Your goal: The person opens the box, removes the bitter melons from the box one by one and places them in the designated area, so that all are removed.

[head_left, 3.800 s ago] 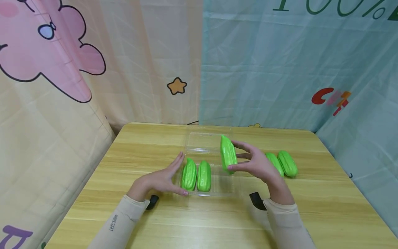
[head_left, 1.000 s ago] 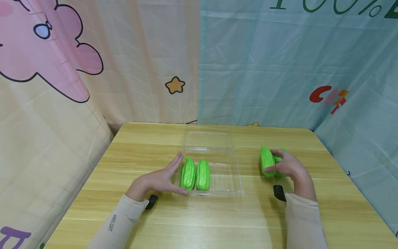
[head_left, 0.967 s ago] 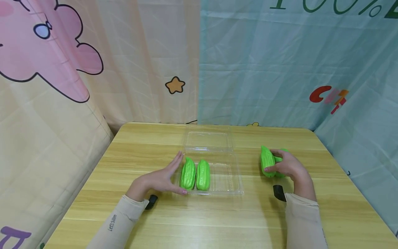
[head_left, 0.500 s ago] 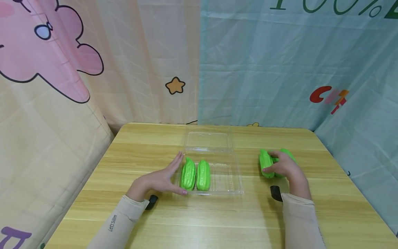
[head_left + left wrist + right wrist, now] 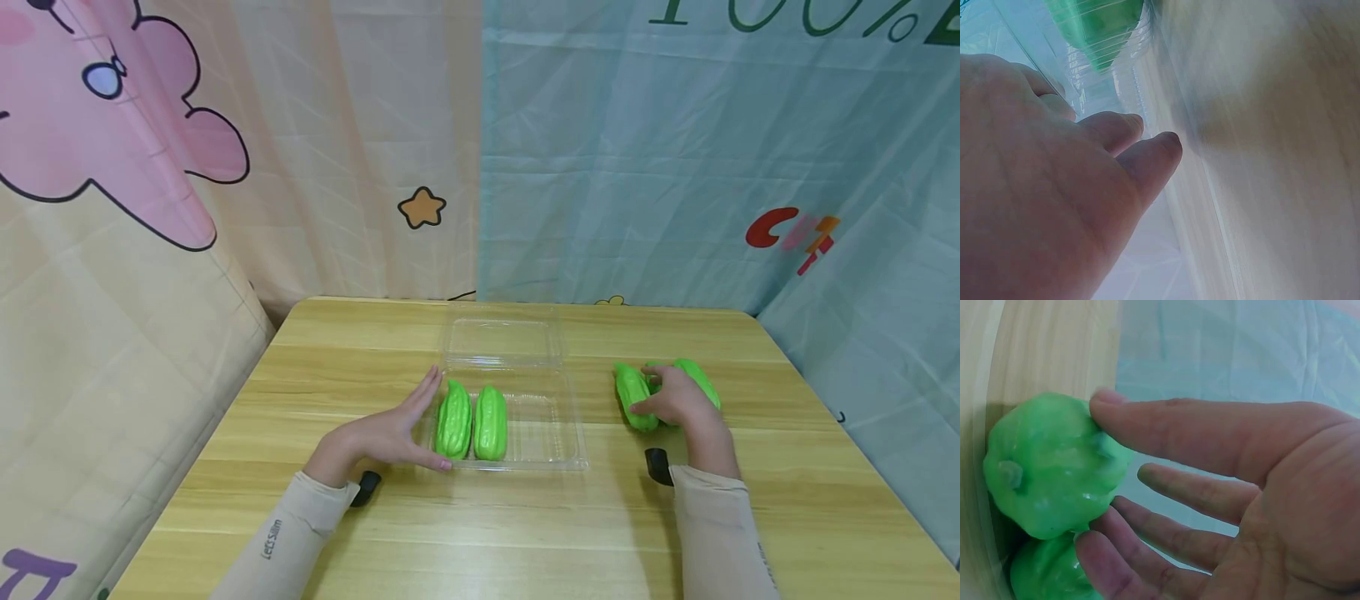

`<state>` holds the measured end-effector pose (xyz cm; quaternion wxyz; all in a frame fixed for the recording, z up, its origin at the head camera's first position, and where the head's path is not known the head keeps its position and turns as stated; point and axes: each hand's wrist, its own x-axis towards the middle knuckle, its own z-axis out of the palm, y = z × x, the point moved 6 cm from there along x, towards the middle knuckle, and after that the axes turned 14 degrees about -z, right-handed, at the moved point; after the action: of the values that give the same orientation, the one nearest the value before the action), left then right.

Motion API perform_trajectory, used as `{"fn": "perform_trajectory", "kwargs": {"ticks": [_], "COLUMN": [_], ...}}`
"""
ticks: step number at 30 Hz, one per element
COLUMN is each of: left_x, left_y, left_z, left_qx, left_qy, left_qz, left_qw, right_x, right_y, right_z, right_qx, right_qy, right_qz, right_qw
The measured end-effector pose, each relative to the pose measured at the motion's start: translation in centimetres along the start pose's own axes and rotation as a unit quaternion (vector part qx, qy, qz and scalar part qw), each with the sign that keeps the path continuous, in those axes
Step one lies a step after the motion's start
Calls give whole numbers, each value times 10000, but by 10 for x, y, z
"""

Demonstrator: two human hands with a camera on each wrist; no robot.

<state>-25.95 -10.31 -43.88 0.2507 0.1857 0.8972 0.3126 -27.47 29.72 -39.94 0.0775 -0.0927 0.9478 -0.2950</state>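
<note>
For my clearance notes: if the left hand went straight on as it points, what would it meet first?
The left hand would likely meet the clear container first, at its left side; the gap, if any, is unclear.

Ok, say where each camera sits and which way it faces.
Head: on the head, facing forward and down at table, box, gourds, left hand and right hand.
Left wrist: on that wrist, facing left hand and box.
Right wrist: on that wrist, facing right hand and gourds.
Shared by head and right wrist: right hand, gourds.
</note>
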Motion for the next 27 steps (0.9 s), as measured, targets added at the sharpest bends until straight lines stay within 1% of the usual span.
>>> {"fn": "perform_trajectory", "kwargs": {"ticks": [6,12,20,27], "left_x": [0,0,0,0], "left_y": [0,0,0,0], "left_z": [1,1,1,1], "left_qx": [-15,-21,-11,-15], "left_qy": [-9,-7,2,-1], "left_qz": [24,36,36,62], "left_qw": [10000,10000,10000,10000], "right_x": [0,-1,0,-3], "right_y": [0,1,0,-3], "right_z": [-1,-1,-1,-3], "right_qx": [-96,-77,-24,-126], "right_qy": [88,136,182,224], "right_qz": [58,147,98,182], "right_qw": [9999,9998,9998,9995]}}
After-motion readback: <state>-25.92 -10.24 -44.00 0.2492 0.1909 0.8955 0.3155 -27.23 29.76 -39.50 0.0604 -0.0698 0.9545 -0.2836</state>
